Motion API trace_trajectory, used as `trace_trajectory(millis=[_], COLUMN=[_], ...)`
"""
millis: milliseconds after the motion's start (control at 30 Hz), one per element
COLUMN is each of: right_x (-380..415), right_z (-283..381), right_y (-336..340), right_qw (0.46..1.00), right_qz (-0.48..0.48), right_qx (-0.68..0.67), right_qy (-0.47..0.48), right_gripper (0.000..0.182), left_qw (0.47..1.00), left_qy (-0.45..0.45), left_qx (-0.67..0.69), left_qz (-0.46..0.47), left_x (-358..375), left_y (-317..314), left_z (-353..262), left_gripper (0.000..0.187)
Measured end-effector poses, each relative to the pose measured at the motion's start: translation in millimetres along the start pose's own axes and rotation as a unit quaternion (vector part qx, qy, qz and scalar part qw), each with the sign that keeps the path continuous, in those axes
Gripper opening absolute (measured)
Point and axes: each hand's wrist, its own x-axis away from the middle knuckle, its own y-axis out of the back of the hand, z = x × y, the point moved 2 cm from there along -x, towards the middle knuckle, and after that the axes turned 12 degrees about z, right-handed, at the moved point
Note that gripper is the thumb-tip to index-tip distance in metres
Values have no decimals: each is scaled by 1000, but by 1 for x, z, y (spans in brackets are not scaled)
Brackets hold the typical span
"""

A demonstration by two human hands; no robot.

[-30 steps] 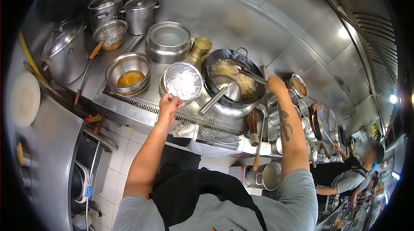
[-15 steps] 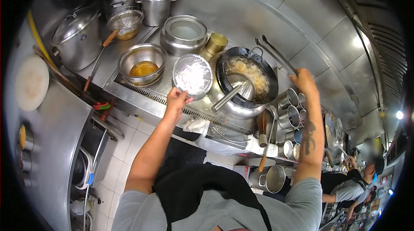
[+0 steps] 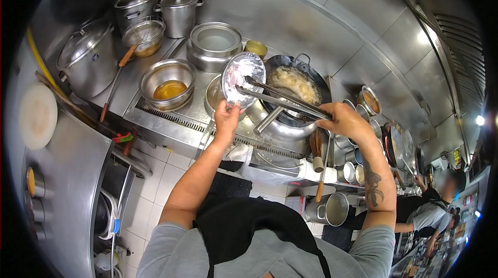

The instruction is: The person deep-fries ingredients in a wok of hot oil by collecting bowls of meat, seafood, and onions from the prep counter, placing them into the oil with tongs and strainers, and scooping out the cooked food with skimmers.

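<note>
A metal bowl point(image 3: 250, 96) is gripped at its lower rim by my left hand point(image 3: 228, 117), tilted toward the wok. White powder and a pale pinkish piece lie in it. My right hand point(image 3: 342, 121) is closed on long metal tongs point(image 3: 293, 102), whose tips reach into the bowl. Beneath the tongs stands a black wok point(image 3: 326, 88) of bubbling oil with pale frying food point(image 3: 296, 82). A perforated ladle rests in the wok, its thick metal handle point(image 3: 268, 121) sticking out over the near rim.
Left of the bowl are a steel bowl point(image 3: 150, 73) of yellow liquid, a round pot point(image 3: 199, 52) and lidded pots point(image 3: 179, 14). Right of the wok are a brush point(image 3: 316, 148), a wooden-handled tool point(image 3: 320, 191) and metal containers. Another person point(image 3: 430, 213) stands far right.
The bowl has moved right toward the wok and tilted. My right hand has brought the tongs down and left, from beyond the wok into the bowl.
</note>
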Motion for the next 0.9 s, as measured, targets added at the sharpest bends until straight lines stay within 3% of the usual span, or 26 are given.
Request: trace_trajectory(millis=[67, 167, 433, 667, 767, 900], right_x=[0, -2, 8, 17, 32, 31], right_z=[3, -13, -23, -48, -58, -131], right_y=[-3, -13, -17, -16, -4, -14], right_qw=[1000, 994, 992, 989, 994, 986], right_qz=[13, -69, -88, -126, -108, -153], right_qx=[-3, 16, 50, -4, -13, -5], right_qy=[-1, 77, 69, 72, -24, -70], right_gripper=[35, 29, 26, 23, 24, 26], left_qw=[1000, 1000, 1000, 992, 991, 990], left_qy=[-6, -6, 20, 114, 119, 131], left_qx=[2, -14, -3, 28, 36, 16], left_qz=[0, -1, -7, -38, -46, -45], left_x=[2, 1, -4, -11, -14, -9], left_y=[-4, -4, 0, 2, 15, 28], left_z=[-2, -1, 9, 21, 35, 39], left_gripper=[13, 13, 12, 11, 15, 13])
